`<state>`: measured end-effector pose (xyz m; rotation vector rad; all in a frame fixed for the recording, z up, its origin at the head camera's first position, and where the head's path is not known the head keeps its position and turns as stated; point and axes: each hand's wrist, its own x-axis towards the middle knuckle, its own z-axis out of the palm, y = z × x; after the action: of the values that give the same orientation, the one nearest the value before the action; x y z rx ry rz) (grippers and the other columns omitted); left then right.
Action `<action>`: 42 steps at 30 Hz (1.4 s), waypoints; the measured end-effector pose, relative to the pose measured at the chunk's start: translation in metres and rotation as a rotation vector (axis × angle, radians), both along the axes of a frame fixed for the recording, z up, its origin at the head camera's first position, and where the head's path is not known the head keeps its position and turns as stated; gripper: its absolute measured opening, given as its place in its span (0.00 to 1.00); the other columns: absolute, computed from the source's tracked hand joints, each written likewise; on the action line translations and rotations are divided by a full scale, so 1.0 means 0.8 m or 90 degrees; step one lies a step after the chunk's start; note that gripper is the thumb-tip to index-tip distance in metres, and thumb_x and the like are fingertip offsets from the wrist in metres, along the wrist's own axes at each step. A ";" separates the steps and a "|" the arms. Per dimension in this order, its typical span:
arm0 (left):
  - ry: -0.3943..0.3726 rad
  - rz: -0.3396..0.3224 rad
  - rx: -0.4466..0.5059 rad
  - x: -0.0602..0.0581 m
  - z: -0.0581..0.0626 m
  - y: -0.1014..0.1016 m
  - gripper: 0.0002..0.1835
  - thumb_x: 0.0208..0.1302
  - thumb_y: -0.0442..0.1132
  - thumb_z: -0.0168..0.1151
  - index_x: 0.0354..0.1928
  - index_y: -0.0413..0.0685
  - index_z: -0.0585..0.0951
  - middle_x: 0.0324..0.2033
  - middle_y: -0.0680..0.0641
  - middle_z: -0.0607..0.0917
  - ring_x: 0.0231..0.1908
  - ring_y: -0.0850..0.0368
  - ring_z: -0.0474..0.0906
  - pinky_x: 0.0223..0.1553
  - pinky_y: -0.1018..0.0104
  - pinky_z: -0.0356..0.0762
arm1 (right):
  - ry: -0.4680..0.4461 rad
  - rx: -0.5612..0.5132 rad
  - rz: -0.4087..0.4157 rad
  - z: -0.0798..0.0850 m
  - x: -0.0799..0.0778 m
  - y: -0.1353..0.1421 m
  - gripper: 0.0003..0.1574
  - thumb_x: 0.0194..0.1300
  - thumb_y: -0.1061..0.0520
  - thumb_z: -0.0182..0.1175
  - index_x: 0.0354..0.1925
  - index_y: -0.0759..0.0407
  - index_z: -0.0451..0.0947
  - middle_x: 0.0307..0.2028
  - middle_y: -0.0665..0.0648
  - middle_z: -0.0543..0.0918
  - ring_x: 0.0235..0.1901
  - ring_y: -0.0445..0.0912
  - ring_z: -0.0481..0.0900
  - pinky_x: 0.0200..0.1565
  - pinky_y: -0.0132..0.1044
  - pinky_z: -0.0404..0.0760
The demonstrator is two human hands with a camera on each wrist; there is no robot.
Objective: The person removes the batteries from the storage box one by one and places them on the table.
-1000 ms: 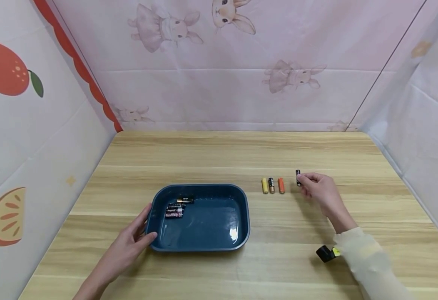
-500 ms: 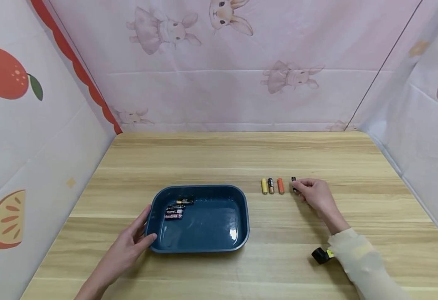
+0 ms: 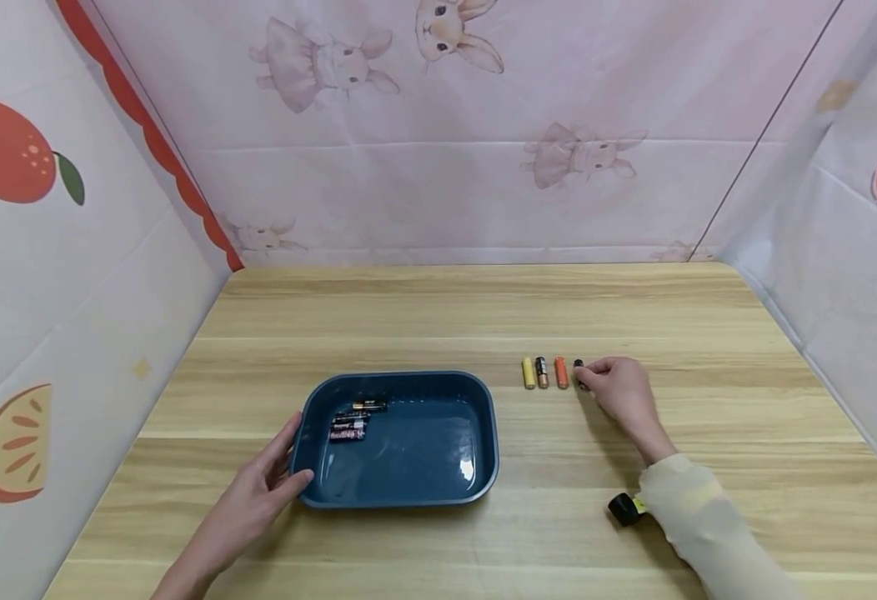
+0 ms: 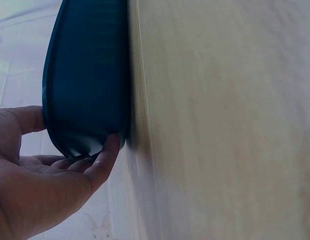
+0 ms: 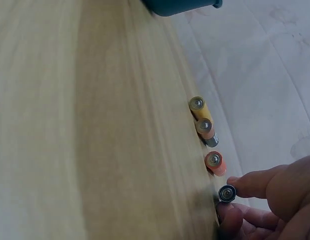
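Observation:
At its left end, a dark blue rectangular tray (image 3: 431, 467) is held by my left hand (image 3: 254, 492), the thumb at the rim and the other fingers along the outer wall. Inside the tray lie several batteries (image 3: 348, 429), mostly black, grouped at the left. My right hand (image 3: 622, 396) pinches a black battery (image 5: 227, 193) between thumb and fingertips, close over the table at the right end of a row. That row holds a yellow battery (image 3: 528, 373), a black-and-copper battery (image 3: 542, 372) and an orange battery (image 3: 562, 372), side by side.
A wood-grain table (image 3: 408, 317) lies under everything. Below the right forearm is a black object (image 3: 623, 509) with a yellow part by the sleeve. Printed cloth walls (image 3: 423, 200) stand behind and at both sides.
My right hand has moved left and slightly toward me with the black battery, bringing it beside the orange one. The left hand stays on the tray.

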<state>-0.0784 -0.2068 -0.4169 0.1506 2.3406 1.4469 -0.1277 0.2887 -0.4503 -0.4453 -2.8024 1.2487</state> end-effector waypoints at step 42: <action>0.008 0.000 -0.001 0.000 -0.003 -0.002 0.42 0.77 0.32 0.57 0.84 0.49 0.46 0.82 0.39 0.45 0.78 0.35 0.47 0.68 0.54 0.60 | -0.024 -0.004 0.002 0.009 0.007 0.003 0.29 0.78 0.44 0.57 0.48 0.70 0.85 0.27 0.57 0.86 0.23 0.44 0.78 0.21 0.34 0.73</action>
<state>-0.0784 -0.2087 -0.4193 0.1597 2.3513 1.4485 -0.1218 0.2908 -0.4431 -0.4696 -2.8324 1.2641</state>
